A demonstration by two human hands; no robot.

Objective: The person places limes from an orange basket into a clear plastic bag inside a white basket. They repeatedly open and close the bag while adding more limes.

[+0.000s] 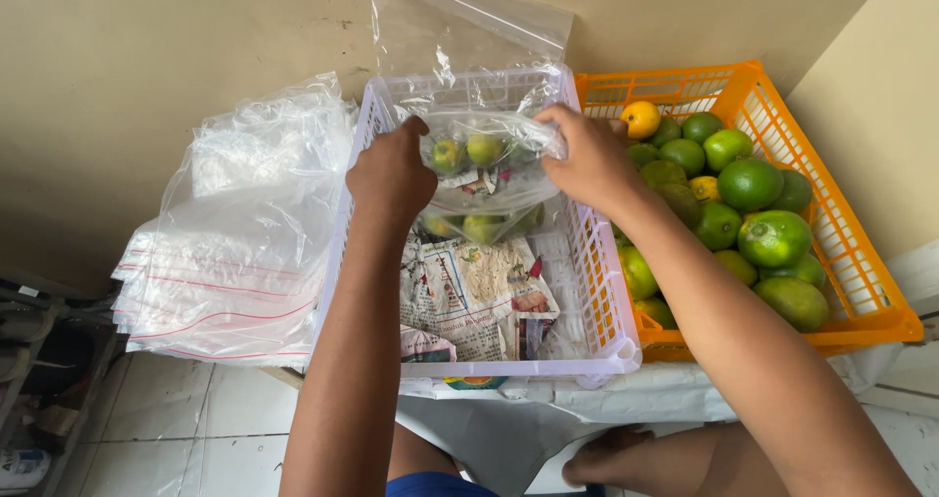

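Now both hands grip 1 clear plastic bag (486,169) of green limes, held over the far end of the white basket (599,292); the left hand (391,171) is closed on the bag's left edge, the right hand (590,155) pinches its right edge; newspaper (473,296) lines that basket; an orange basket (849,252) of limes (748,186) sits touching its right side; a stack of empty bags (230,262) lies to its left.

Two baskets sit side by side: one white (606,345), one orange (861,282). Two hands, left (391,169) and right (587,155), hold one clear bag (484,179) of roughly five limes; one yellow fruit (641,118) lies far among the green.
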